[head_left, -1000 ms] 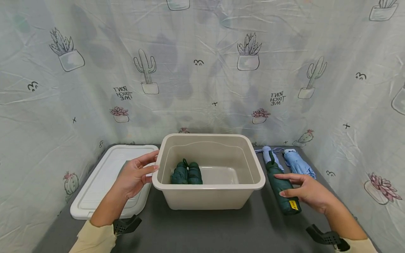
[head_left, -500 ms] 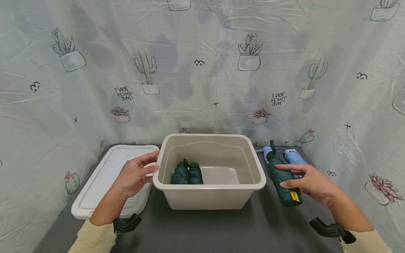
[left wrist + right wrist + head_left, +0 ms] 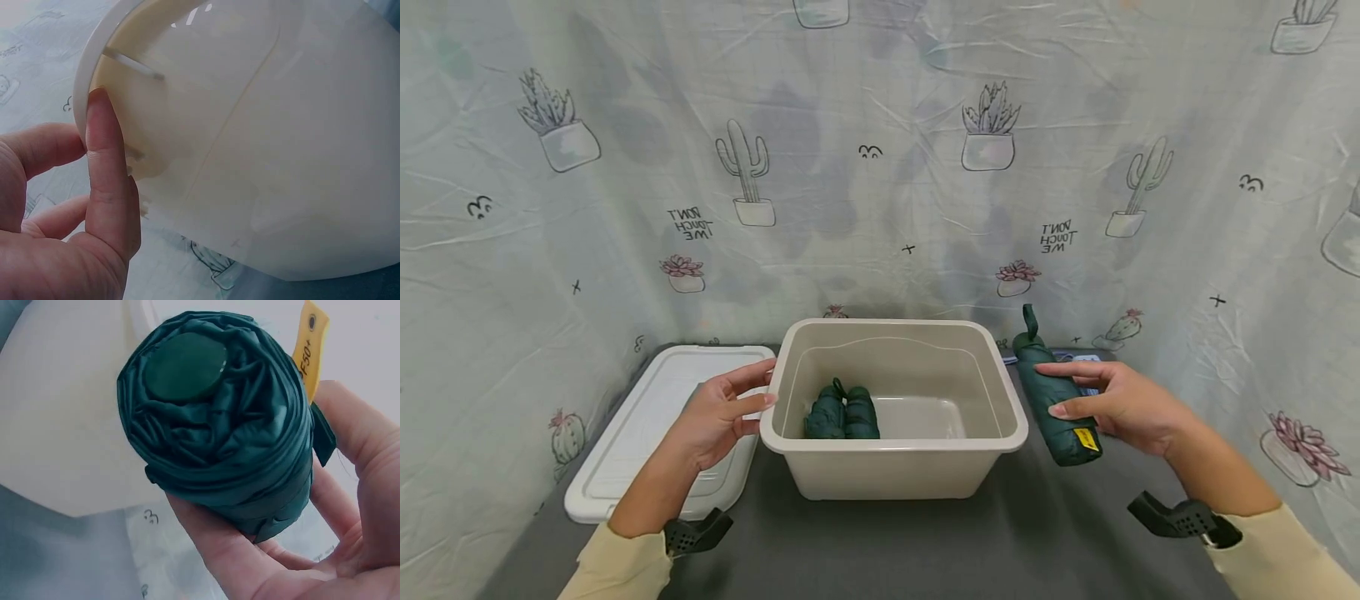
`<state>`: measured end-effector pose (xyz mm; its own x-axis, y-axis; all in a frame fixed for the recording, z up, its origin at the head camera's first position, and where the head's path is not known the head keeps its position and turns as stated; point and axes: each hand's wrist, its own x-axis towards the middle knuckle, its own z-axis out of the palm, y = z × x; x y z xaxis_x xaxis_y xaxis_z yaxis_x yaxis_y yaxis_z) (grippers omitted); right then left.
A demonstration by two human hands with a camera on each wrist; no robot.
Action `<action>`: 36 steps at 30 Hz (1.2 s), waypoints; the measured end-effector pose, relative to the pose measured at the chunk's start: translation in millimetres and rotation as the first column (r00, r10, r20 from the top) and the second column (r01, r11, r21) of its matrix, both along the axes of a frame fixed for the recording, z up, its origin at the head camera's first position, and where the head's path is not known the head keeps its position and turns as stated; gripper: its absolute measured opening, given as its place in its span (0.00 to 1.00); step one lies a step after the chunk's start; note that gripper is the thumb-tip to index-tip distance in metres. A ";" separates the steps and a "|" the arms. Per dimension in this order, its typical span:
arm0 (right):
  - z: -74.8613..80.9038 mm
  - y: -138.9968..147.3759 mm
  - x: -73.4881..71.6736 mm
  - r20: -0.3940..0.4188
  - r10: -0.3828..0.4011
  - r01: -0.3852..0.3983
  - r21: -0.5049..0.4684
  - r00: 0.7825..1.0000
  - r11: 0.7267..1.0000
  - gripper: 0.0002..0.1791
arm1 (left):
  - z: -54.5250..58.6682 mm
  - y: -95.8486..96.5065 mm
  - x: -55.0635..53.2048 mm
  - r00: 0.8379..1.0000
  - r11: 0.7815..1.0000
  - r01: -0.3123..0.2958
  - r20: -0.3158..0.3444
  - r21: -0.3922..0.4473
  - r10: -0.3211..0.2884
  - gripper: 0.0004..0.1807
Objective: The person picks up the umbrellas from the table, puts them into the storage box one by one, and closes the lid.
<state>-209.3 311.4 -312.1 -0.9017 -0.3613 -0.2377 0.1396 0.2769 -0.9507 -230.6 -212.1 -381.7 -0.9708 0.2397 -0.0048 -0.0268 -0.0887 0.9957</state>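
"What colour is the tub (image 3: 891, 473)?"
"Beige. The lid (image 3: 643, 429) is white."
"And the held umbrella (image 3: 1047, 393)?"
"Dark green, with a yellow tag (image 3: 1086, 438) lettered in black; the tub's two umbrellas (image 3: 861, 418) match."
"Any pattern on the curtain (image 3: 842, 200)?"
"Yes: outlined potted cacti, pink succulents and black lettering on pale grey."
"The table (image 3: 895, 550)?"
"Dark grey. Sleeves (image 3: 625, 562) are cream, straps (image 3: 697, 534) black."

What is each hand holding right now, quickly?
Left hand: pinching the beige bin by its rim.
Right hand: holding a dark green folded umbrella.
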 end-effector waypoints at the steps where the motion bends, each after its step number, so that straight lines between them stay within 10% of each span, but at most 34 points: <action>1: 2.2 -2.9 -1.1 0.000 0.010 -0.010 -0.003 1.000 1.000 0.31 | 0.1 -0.1 0.1 1.000 1.000 -0.001 -0.001 -0.003 0.001 0.38; 36: 32.8 -83.5 -43.5 0.073 0.006 -0.006 -0.002 0.997 1.000 0.40 | -1.2 0.2 0.1 1.000 1.000 -0.003 -0.010 0.003 0.003 0.37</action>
<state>-252.8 227.9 -279.4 -0.8796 -0.3673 -0.3023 0.2071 0.2764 -0.9384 -230.4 -211.9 -383.0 -0.9715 0.2369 0.0059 -0.0164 -0.0918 0.9956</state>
